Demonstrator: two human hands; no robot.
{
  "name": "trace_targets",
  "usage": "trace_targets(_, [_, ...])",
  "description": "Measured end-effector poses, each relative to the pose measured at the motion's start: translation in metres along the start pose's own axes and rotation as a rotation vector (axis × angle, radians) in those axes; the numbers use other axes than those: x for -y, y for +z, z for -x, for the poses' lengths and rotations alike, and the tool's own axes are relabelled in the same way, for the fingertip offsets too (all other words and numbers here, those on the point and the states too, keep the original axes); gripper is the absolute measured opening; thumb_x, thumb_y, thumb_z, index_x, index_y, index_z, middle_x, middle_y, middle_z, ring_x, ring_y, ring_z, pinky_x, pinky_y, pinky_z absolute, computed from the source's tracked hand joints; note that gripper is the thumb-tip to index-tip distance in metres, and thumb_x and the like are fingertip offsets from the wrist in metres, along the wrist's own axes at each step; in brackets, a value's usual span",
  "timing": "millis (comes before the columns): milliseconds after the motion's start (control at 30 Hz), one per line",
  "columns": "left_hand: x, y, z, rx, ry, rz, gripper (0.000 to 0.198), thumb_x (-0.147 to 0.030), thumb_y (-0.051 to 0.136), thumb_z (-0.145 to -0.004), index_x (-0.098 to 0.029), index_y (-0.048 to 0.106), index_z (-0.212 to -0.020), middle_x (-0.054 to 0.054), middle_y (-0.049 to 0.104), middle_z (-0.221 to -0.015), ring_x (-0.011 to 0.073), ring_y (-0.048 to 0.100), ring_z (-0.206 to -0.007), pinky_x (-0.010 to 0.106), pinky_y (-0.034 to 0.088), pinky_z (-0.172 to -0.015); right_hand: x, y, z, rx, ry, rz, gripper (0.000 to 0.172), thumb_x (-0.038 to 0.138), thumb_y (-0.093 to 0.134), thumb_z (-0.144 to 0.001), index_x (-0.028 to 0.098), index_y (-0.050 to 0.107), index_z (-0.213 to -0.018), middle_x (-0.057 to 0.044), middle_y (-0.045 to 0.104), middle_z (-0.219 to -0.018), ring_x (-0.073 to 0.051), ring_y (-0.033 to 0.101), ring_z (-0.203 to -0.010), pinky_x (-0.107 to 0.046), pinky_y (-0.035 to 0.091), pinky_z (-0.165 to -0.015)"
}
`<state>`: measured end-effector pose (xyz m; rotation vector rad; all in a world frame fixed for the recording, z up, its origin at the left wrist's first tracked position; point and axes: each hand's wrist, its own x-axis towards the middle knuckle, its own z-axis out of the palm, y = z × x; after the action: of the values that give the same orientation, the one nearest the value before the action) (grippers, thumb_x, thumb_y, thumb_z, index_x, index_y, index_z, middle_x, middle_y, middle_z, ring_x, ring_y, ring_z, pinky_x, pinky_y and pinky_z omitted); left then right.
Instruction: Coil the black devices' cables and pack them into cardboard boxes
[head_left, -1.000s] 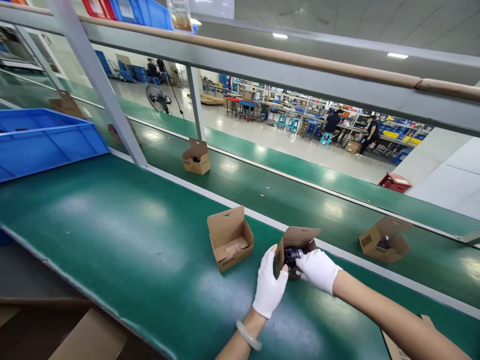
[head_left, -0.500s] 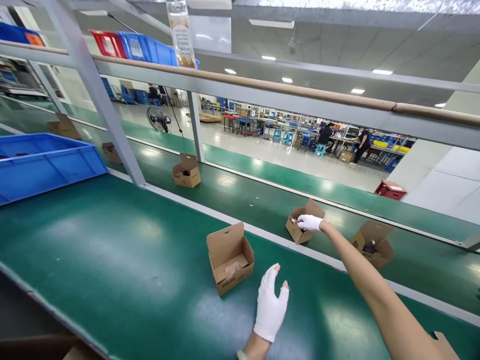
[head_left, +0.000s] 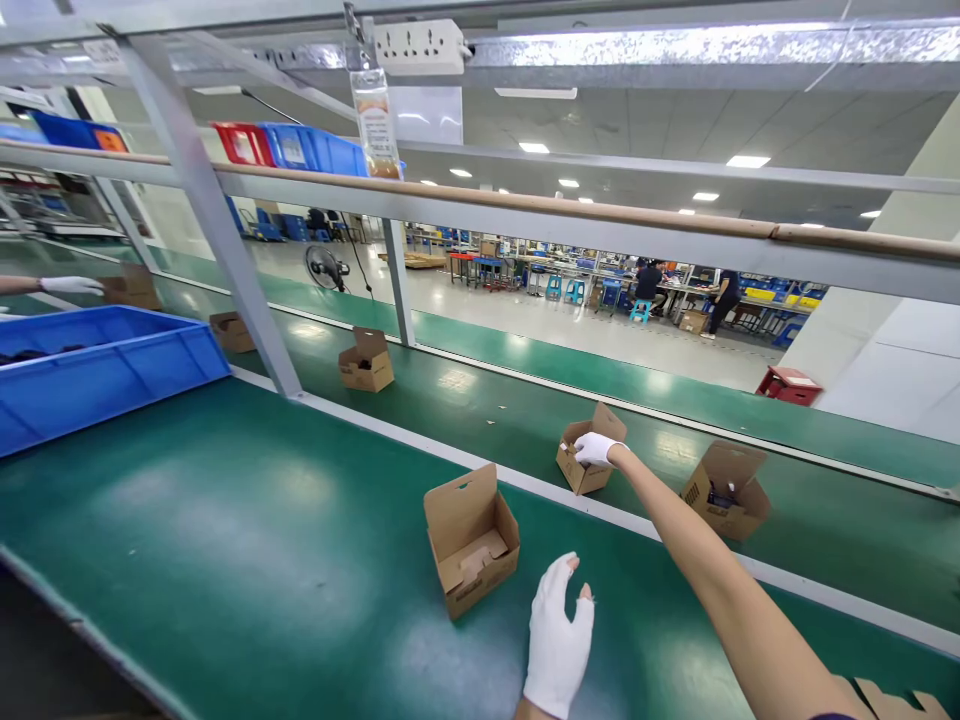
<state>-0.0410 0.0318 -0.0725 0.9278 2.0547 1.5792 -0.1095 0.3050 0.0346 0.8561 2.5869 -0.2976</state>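
My left hand [head_left: 559, 640], in a white glove with bare thumb and fingertip showing, hovers over the green bench with fingers apart, holding nothing. Just left of it stands an open cardboard box [head_left: 472, 580], its lid raised and a folded flap inside. My right hand [head_left: 596, 448], also white-gloved, reaches across to another open cardboard box [head_left: 585, 472] on the belt beyond the divider. Its fingers are bent together down inside that box; what they hold is hidden. To the right, an open box [head_left: 726, 495] on the belt contains a dark item.
A blue bin [head_left: 112, 375] with dark parts stands at the left; beyond it another person's gloved hand [head_left: 71, 286] is beside a box. More open boxes [head_left: 366, 362] ride the belt. A metal post [head_left: 217, 220] and rail [head_left: 570, 215] cross ahead. Cut cardboard [head_left: 885, 700] shows lower right.
My view has tipped upward. The belt boxes have shifted left relative to the bench, my right hand moving along with its box. Another person's gloved hand has appeared at far left.
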Motion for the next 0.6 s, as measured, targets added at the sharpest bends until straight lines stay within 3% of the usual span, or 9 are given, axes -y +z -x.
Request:
trace_targets(200, [0.000,0.004,0.000,-0.002,-0.057,0.018,0.042,-0.033,0.048,-0.084,-0.017,0.059,-0.121,0.013,0.056,-0.130,0.0284,0.051,-0.121,0.048,0.039,-0.107,0.017,-0.012,-0.008,-0.036,0.034,0.126,0.028,0.035,0.056,-0.092,0.016,0.057,-0.114,-0.008,0.058,-0.115,-0.021,0.058,-0.099,-0.041,0.051,-0.084])
trace_targets(433, [0.022,0.015,-0.006,-0.033,0.015,-0.026,0.041,-0.029,0.050,-0.079,-0.014,0.064,-0.114,0.015,0.061,-0.125,0.0307,0.056,-0.117,0.049,0.043,-0.105,0.055,-0.015,-0.014,0.063,-0.024,0.248,0.026,0.033,0.058,-0.091,0.014,0.059,-0.110,-0.007,0.061,-0.108,-0.019,0.060,-0.093,-0.039,0.053,-0.080])
trace_targets(600, [0.043,0.027,-0.008,-0.162,0.138,-0.028,0.035,-0.026,0.047,-0.082,-0.017,0.066,-0.110,0.014,0.065,-0.118,0.0277,0.060,-0.111,0.044,0.049,-0.098,0.065,-0.019,0.021,-0.123,-0.121,0.293,0.028,0.035,0.058,-0.091,0.014,0.059,-0.109,-0.008,0.061,-0.109,-0.021,0.059,-0.097,-0.043,0.050,-0.085])
